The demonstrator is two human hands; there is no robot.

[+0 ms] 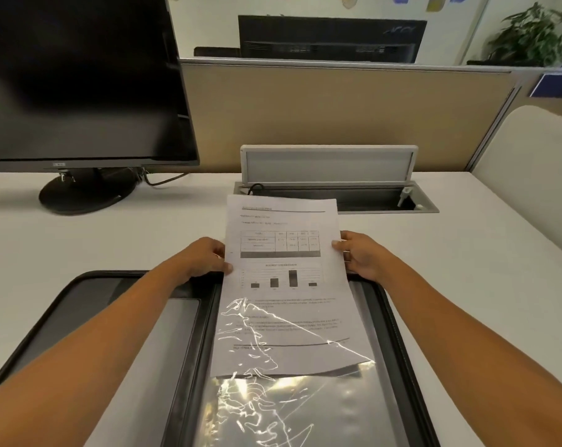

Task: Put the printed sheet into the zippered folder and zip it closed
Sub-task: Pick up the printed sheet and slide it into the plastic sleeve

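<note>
A black zippered folder (80,285) lies open flat on the white desk in front of me. Its right half carries a clear plastic sleeve (292,411) that glares. The printed sheet (283,240), with a table, a bar chart and text, has its lower part inside that sleeve while its upper half sticks out over the folder's far edge. My left hand (205,258) pinches the sheet's left edge. My right hand (360,253) holds its right edge at the same height.
A dark monitor (80,79) on a round stand (86,195) occupies the back left. Behind the sheet is an open cable box (337,195) with its lid up. A beige partition (337,117) closes the back of the desk.
</note>
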